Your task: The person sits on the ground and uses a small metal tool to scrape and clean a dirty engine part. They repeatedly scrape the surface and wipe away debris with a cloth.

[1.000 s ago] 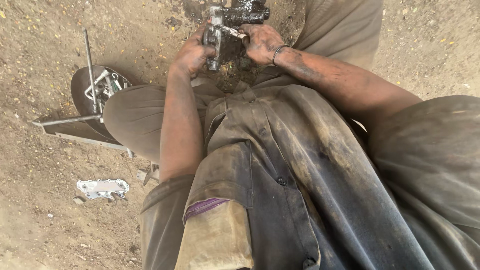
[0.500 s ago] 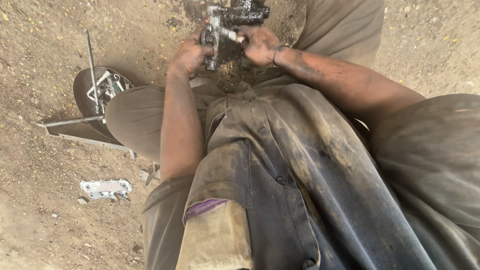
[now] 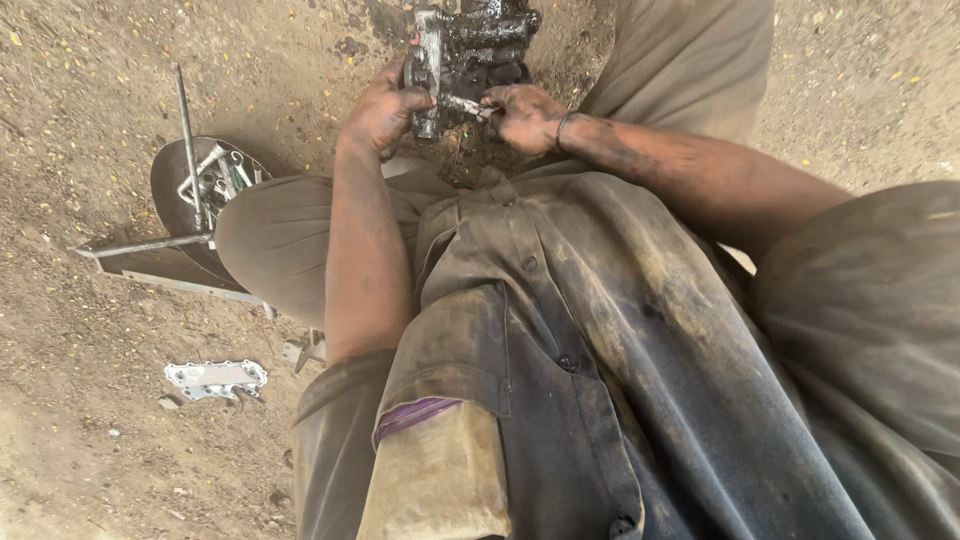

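Left hand (image 3: 380, 105) clamps greasy dark metal engine part (image 3: 470, 45), right hand (image 3: 520, 115) pinches its small steel pin (image 3: 462, 104), not yet free; flat silver cover plate (image 3: 215, 378) already off, on dirt

An open-air repair yard: bare dirt ground (image 3: 120, 90), scattered metal parts, a pan of wrenches (image 3: 205, 180).

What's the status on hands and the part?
Left hand grips the greasy metal part. Right hand pinches a small pin at it. Nothing in the way.

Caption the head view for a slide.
Left hand and right hand grip a greasy metal engine part over dirt ground.
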